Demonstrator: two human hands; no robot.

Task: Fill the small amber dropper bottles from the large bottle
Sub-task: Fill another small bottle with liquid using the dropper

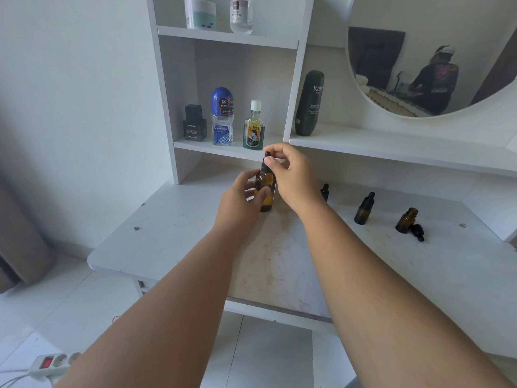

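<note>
The large amber bottle (265, 189) stands upright on the white vanity table (173, 236), near its middle. My left hand (243, 200) grips its body from the left. My right hand (288, 169) pinches its black dropper cap (266, 161) from above. To the right stand two small capped amber dropper bottles, one (324, 191) partly hidden behind my right wrist, the other (363, 209) in full view. Farther right, a third small amber bottle (406, 220) stands uncapped, with its black dropper cap (417, 232) lying beside it.
A shelf behind holds a black perfume bottle (194, 124), a blue roll-on (222, 116) and a green bottle (254, 126). A tall dark bottle (309, 103) stands under a round mirror (430, 51). A power strip (53, 362) lies on the floor at lower left.
</note>
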